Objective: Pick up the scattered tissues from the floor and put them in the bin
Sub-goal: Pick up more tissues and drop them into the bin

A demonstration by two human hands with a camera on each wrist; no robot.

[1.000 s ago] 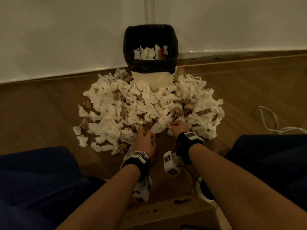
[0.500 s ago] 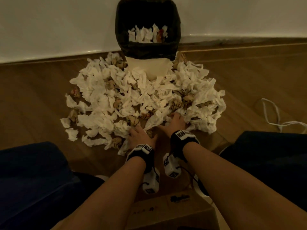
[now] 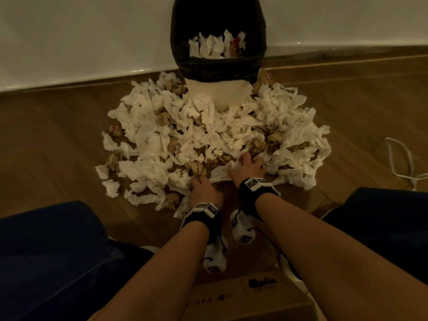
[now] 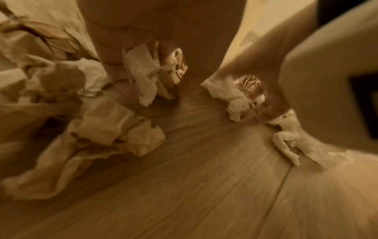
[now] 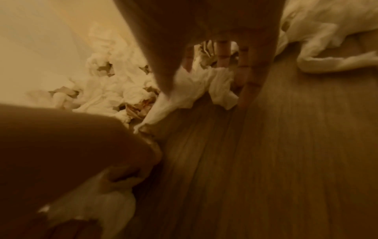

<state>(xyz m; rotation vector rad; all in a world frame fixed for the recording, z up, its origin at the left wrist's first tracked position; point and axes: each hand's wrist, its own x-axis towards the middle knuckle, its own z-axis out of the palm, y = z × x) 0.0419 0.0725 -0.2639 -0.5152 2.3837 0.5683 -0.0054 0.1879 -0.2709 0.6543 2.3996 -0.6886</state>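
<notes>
A heap of crumpled white and brown tissues (image 3: pixel 208 135) lies on the wooden floor in front of the bin (image 3: pixel 217 66), which has a black liner and stands against the wall with some tissues (image 3: pixel 215 46) inside. Both hands are sunk into the near edge of the heap. My left hand (image 3: pixel 203 185) curls its fingers round a white tissue (image 4: pixel 143 76). My right hand (image 3: pixel 246 166), a little further forward, hooks its fingers (image 5: pixel 243 64) over a bunch of white tissue (image 5: pixel 200 84). In the head view the tissue hides the fingertips of both hands.
A white cable (image 3: pixel 398 163) loops on the floor at the right. A cardboard box (image 3: pixel 243 297) sits close under my forearms. My legs in dark blue flank the scene, left (image 3: pixel 46 251) and right (image 3: pixel 382 216). Bare floor (image 3: pixel 58 135) lies left of the heap.
Both hands have pushed forward from the heap's near edge into the tissues, the right one further. The head view has moved closer, so the bin sits higher in the frame.
</notes>
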